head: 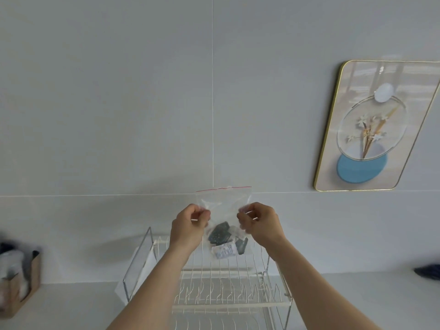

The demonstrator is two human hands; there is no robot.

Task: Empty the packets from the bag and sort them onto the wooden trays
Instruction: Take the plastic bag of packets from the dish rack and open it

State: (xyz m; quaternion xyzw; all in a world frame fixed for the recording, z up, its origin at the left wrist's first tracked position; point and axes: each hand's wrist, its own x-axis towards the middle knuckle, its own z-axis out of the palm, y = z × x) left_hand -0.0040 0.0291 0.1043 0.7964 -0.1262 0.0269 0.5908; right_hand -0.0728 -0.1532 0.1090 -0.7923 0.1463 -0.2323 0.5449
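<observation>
Head view: packet print unreadable

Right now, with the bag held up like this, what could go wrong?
The bag hangs over the dish rack, pinched by the left hand and right hand. If it opens here, the packets could drop between the rack's wires. No wooden trays are in view.

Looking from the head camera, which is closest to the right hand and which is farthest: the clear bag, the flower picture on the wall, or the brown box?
From the right hand, nearest first:
1. Clear zip bag, pinched by that hand, just to its left.
2. Framed flower picture, up on the wall to the right.
3. Brown box, far off at the left edge of the counter.
</observation>
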